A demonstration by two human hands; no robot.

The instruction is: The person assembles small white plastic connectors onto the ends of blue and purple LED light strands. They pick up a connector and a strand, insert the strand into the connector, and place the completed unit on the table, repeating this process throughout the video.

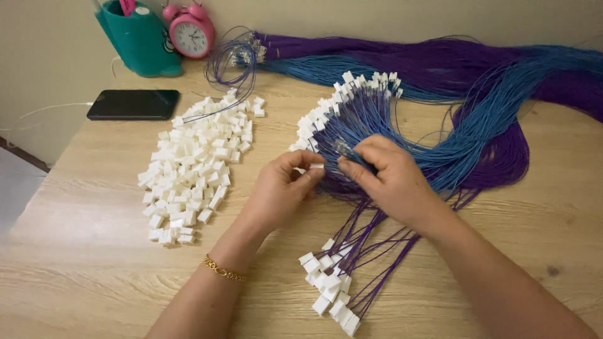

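Observation:
My left hand [284,186] pinches a small white plastic connector [316,167] between thumb and fingers. My right hand [388,174] grips the end of a blue wire [349,152] right beside that connector, resting on a fanned bundle of blue and purple wires [440,157]. Many of those wires carry white connectors along the fan's upper edge [352,91]. A pile of loose white connectors [195,166] lies to the left of my left hand. Purple wires with white connectors on their ends [330,289] lie below my hands.
A black phone [133,104] with a white cable lies at the back left of the wooden table [81,251]. A teal holder [139,39] and a pink alarm clock [190,32] stand by the wall. Long purple and blue wire bundles [440,63] stretch across the back right.

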